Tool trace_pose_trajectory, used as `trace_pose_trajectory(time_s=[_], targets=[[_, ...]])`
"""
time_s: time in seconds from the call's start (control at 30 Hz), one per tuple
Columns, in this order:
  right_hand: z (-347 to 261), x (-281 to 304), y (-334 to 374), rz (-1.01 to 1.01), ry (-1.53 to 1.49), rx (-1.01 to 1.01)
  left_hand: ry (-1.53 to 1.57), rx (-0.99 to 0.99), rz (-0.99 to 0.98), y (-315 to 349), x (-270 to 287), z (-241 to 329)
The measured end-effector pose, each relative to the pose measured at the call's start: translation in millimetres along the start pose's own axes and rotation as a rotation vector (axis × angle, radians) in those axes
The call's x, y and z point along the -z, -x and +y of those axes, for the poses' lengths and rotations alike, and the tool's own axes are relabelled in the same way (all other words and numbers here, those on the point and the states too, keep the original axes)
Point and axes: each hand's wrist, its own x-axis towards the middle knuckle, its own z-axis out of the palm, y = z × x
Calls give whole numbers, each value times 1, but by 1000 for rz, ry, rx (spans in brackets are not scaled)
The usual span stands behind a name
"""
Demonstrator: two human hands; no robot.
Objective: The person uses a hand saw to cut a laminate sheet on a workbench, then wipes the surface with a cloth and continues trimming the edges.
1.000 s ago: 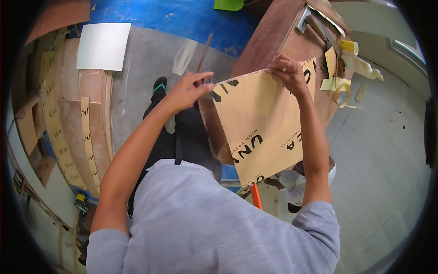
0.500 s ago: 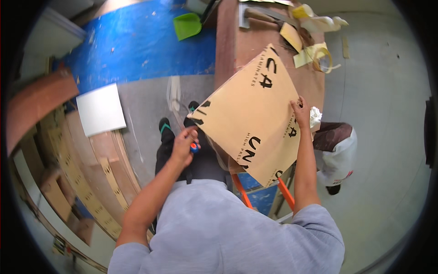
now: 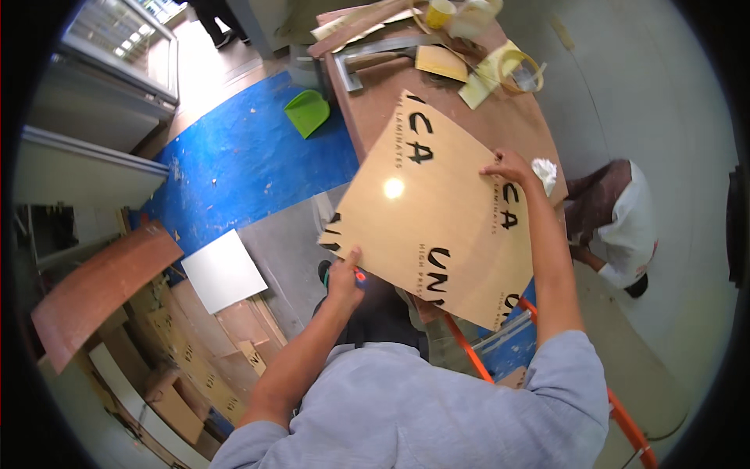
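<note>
A tan laminate sheet (image 3: 461, 211) with black print is held tilted in front of me, its far part over the brown worktable (image 3: 379, 94). My left hand (image 3: 345, 283) is closed at the sheet's near-left edge, thumb on top. A small blue object with a red end (image 3: 360, 277), perhaps a tool handle, sits in that same hand; the rest of it is hidden by the fingers. My right hand (image 3: 512, 169) grips the sheet's right edge, fingers on its face. A crumpled white wad (image 3: 544, 173) lies just beyond the right wrist.
On the table are a tape roll (image 3: 502, 72), a yellow cup (image 3: 440, 12) and wood strips. A person (image 3: 629, 211) crouches at the right. An orange-railed ladder (image 3: 469, 349) stands close below the sheet. Left are a green dustpan (image 3: 307, 113), white panel (image 3: 225, 272) and stacked boards.
My left hand has come up to the sheet's edge, its thumb now on top. The sheet has turned slightly and reflects a light. The view has shifted, showing a doorway and another person's legs.
</note>
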Motion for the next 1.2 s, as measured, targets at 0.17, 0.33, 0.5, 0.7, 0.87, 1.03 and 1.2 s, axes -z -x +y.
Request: trace_pose_trajectory(time_s=[0.17,0.33,0.5,0.7,0.87,1.03,1.2], targets=[[1,-14,6,114,-60,24,-8,-84,-109,-47,0,50],[1,-34,43,439,47,39,-291,-70,-165,-37,1,29],[35,-50,88,689,-63,-177,-198,45,-124,-14,-11,-11],[83,-98,165,924,34,-193,-295,-15,-268,-52,8,-2],[88,-160,218,941,-3,-449,-353,-3,-309,-64,14,48],[132,-192,232,991,-289,-439,-352,53,-309,-62,7,59],[153,-207,211,1061,-898,-345,-298,183,-315,-46,22,28]])
